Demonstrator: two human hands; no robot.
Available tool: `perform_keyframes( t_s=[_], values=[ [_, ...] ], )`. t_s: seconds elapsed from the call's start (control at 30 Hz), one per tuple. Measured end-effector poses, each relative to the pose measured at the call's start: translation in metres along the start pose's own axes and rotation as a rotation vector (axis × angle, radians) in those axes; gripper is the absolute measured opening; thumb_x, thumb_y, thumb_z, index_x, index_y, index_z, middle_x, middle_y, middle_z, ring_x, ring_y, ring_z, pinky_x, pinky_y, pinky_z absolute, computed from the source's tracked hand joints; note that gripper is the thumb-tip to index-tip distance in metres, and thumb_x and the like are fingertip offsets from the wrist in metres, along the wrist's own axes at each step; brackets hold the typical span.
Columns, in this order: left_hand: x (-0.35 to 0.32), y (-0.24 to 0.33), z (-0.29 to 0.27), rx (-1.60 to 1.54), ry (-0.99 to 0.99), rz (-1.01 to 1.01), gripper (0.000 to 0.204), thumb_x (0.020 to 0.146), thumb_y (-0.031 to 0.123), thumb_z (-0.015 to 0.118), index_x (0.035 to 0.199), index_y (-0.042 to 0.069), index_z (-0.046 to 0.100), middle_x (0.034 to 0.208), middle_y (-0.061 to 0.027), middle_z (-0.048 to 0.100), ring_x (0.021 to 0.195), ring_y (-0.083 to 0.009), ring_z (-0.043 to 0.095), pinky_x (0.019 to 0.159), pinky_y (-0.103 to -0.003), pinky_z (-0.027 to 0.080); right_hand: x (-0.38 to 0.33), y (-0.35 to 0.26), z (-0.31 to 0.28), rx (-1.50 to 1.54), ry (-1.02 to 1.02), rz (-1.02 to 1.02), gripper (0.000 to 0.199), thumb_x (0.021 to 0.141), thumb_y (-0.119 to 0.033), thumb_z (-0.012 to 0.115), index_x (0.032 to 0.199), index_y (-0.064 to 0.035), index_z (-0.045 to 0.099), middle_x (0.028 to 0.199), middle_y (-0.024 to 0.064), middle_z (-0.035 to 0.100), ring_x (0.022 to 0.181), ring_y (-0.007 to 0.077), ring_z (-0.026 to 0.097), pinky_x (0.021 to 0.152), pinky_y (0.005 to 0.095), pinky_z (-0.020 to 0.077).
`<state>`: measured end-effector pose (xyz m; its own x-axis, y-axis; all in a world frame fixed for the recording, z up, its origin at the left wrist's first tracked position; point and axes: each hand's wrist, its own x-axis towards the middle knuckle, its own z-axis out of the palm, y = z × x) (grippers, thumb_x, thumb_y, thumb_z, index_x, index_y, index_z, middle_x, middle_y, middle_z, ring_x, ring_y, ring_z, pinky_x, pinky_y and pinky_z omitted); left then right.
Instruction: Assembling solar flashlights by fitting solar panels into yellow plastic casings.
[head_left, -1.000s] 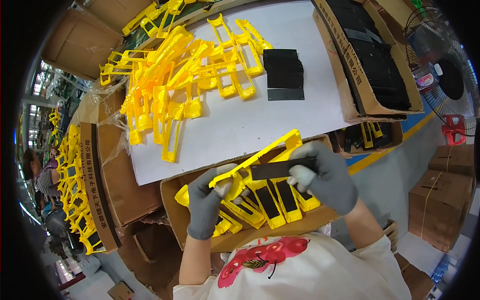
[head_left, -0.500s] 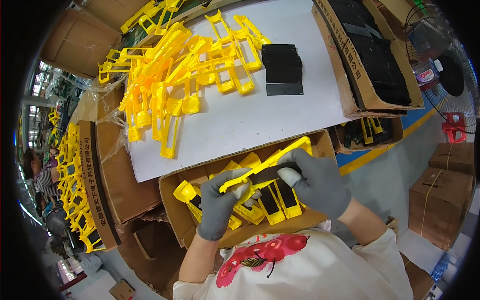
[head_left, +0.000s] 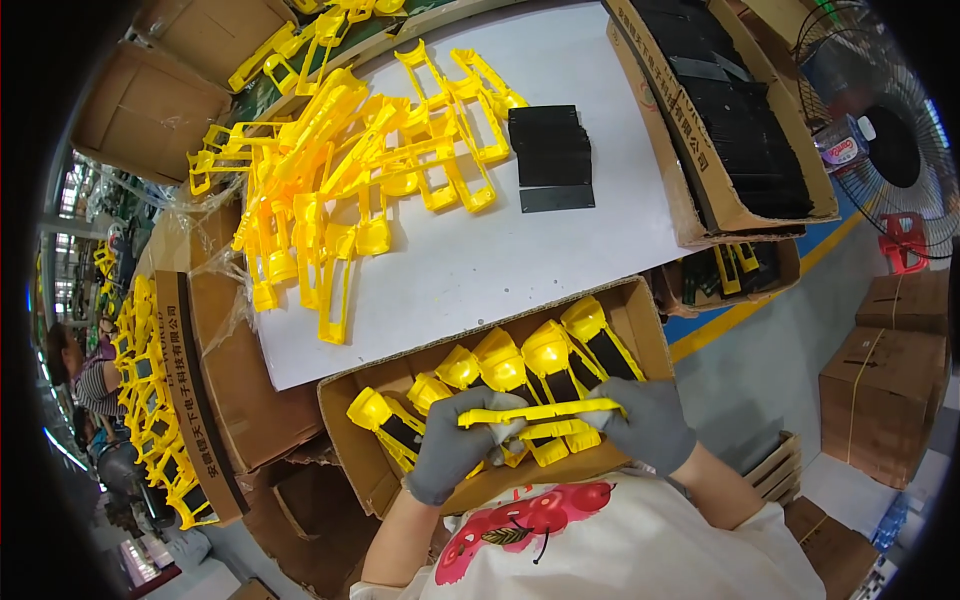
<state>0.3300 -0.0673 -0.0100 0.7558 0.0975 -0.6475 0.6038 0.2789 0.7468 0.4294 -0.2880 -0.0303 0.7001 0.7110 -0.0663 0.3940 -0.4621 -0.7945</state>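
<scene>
Both hands wear grey gloves. My left hand (head_left: 448, 450) grips one end of a yellow plastic frame (head_left: 545, 411), and my right hand (head_left: 648, 425) grips the other end. The frame lies level and edge-on to me, so its opening and any black sheet in it are hidden. It is just above a cardboard box (head_left: 352, 476). Several yellow frames (head_left: 500, 355) with black sheets (head_left: 607, 352) set in them stand in a row in that box. My fingertips are partly hidden behind the held frame.
On the white table (head_left: 625, 150) lie a heap of yellow frames (head_left: 320, 190) and a stack of black sheets (head_left: 550, 148). A carton (head_left: 690, 165) full of black sheets stands at the right, a fan (head_left: 895, 145) beyond. A box of frames (head_left: 190, 390) and a person (head_left: 95, 385) are at left.
The yellow frame has come down and turned from a slant to level and edge-on. My right hand has lowered with it. The black sheet under my right thumb no longer shows.
</scene>
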Motion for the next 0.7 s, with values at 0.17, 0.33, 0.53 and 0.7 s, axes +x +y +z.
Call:
perform_keyframes(
  t_s=[0.17, 0.33, 0.53, 0.7],
  values=[
    [0.009, 0.006, 0.009, 0.162, 0.04, -0.085, 0.016, 0.085, 0.007, 0.069, 0.098, 0.0, 0.065, 0.07, -0.0051, 0.065, 0.056, -0.0064, 0.059, 0.046, -0.02, 0.044, -0.03, 0.011, 0.026, -0.047, 0.091, 0.146, 0.029, 0.084, -0.036, 0.07, 0.083, -0.0083, 0.062, 0.062, 0.0108, 0.06, 0.052, 0.027, 0.06, 0.048, 0.035, 0.0456],
    [0.015, 0.016, 0.009, 0.281, -0.064, -0.144, 0.016, 0.083, 0.006, 0.07, 0.096, 0.0, 0.062, 0.077, -0.0023, 0.064, 0.057, -0.0075, 0.061, 0.045, -0.019, 0.043, -0.039, 0.021, 0.029, 0.01, 0.012, 0.309, 0.036, 0.081, -0.043, 0.071, 0.085, -0.0088, 0.062, 0.062, 0.0106, 0.06, 0.053, 0.0277, 0.06, 0.051, 0.0365, 0.0474],
    [0.036, 0.038, -0.031, 0.611, -0.282, -0.157, 0.022, 0.084, 0.016, 0.069, 0.101, 0.004, 0.06, 0.077, -0.0047, 0.063, 0.058, -0.0096, 0.06, 0.053, -0.024, 0.047, -0.009, -0.004, -0.029, -0.189, -0.27, 0.185, 0.061, 0.073, -0.053, 0.074, 0.112, -0.0096, 0.059, 0.066, 0.0086, 0.061, 0.058, 0.0231, 0.061, 0.055, 0.0331, 0.0462],
    [0.023, 0.058, -0.026, 1.245, 0.135, 0.405, 0.039, 0.074, 0.023, 0.078, 0.105, 0.006, 0.062, 0.082, -0.0124, 0.067, 0.07, -0.0238, 0.066, 0.065, -0.032, 0.051, 0.036, -0.013, -0.05, -0.088, -0.084, 0.319, 0.049, 0.074, -0.045, 0.076, 0.107, -0.0103, 0.064, 0.057, 0.0039, 0.055, 0.053, 0.0185, 0.056, 0.053, 0.0304, 0.0435]
  ],
)
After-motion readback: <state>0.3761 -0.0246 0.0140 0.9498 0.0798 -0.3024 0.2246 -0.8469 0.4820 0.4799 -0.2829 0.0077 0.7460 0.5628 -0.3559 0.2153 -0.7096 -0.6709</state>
